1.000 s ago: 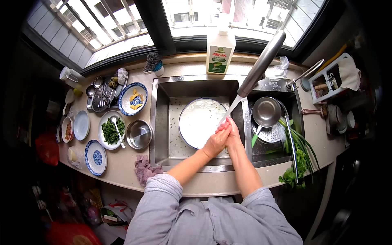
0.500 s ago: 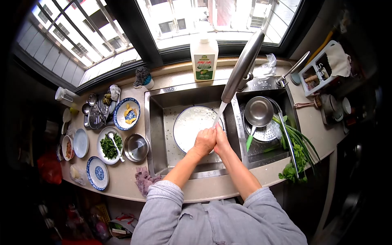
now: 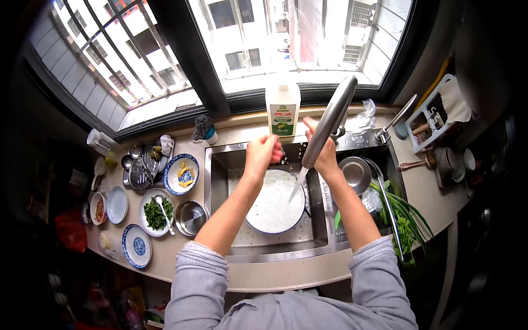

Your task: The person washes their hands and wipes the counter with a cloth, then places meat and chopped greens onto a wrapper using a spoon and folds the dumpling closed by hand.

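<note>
Head view: a beige countertop [image 3: 264, 281] curves beneath a dark-framed window [image 3: 213, 82], with a blue-patterned white ceramic plate [image 3: 137, 246] at the left. In the left bowl of the stainless-steel double sink [image 3: 275, 257] sits a round white basin with a blue rim [image 3: 273, 212], under water from a silver metal faucet [image 3: 333, 115]. Half a second ago both hands met in that stream; now they are apart and farther back. The left hand [image 3: 263, 156], fingers half-curled, is near a white plastic bottle [image 3: 283, 113]; the right hand [image 3: 330, 158] is partly behind the faucet, its grip impossible to tell.
</note>
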### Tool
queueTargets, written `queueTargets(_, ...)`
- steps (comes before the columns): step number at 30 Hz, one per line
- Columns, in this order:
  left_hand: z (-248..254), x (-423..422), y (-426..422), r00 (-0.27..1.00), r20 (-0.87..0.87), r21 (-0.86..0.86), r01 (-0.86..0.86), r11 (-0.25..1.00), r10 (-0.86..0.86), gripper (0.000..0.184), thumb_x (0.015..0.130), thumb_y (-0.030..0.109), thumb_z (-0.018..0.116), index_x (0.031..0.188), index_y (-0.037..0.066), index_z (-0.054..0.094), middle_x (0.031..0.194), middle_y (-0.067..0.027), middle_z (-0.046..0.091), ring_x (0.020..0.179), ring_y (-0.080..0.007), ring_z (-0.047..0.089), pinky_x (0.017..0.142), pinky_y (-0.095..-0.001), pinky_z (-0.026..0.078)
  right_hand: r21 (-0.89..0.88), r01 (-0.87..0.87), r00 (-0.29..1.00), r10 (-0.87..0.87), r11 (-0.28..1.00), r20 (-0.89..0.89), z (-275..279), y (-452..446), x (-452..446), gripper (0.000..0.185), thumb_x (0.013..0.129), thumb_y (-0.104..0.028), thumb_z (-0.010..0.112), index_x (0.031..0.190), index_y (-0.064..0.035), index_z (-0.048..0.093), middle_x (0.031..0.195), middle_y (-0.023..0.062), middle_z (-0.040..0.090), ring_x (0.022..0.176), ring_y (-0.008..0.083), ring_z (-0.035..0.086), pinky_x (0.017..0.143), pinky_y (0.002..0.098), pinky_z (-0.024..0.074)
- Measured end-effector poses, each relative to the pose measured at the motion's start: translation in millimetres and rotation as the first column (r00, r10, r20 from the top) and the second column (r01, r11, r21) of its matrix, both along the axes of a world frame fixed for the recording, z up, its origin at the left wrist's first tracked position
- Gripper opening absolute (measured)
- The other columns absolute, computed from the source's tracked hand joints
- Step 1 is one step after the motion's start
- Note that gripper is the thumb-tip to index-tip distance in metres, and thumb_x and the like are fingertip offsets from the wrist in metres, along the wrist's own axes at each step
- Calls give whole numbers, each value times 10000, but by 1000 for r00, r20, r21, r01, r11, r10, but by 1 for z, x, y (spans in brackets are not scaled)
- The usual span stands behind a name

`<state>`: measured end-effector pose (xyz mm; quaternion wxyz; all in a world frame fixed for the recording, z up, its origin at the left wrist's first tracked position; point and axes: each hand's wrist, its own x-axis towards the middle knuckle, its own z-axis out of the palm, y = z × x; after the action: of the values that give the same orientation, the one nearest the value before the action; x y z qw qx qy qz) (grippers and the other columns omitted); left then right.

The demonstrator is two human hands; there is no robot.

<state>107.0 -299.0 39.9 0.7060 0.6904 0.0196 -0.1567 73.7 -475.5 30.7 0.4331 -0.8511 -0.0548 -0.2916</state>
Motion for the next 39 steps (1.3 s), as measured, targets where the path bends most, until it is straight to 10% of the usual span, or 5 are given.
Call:
queueTargets(14,112,94,-50,917,-400,-694,-307,652,7,352,992,222,281,1058,-92,427,1065,-260,515,1002,-370,565,902,-450,509,-618,71,954,128,783,272,89,-9,108,467,818,11,460,1253,-135,546,1309,59,521,1246,244,454,1014,371,372)
queueTargets(19,103,68,-34,934,-354,-612,-268,744,46,337,986,235,359,1015,-81,476,979,-208,563,904,-309,607,800,-379,558,-448,-90,969,182,889,168,89,-15,105,557,790,66,418,1307,-127,495,1339,114,486,1268,250,429,1051,320,341)
queueTargets(24,24,-26,11,945,-312,-499,-250,830,97,331,968,247,429,991,-64,541,915,-174,620,844,-272,637,747,-336,554,840,-78,956,278,537,-89,-3,9,-9,409,951,-162,437,1323,6,414,1303,145,493,1096,203,549,886,316,456)
queueTargets(35,-152,-229,-80,772,630,665,-481,571,-84,313,957,291,357,1145,57,444,1136,-100,475,1063,-247,445,959,-366,366,963,244,781,566,111,-263,-105,70,-182,929,857,-722,229,1457,-30,70,1528,117,87,1404,249,112,1124,413,129)
queueTargets(39,-118,-199,-66,977,-146,523,211,826,-157,708,955,539,187,1458,46,119,1521,-151,123,1410,-313,67,1100,-540,68,981,196,794,586,1,-159,-108,63,-179,924,854,-726,228,1459,-43,82,1526,103,110,1402,230,129,1131,385,103)
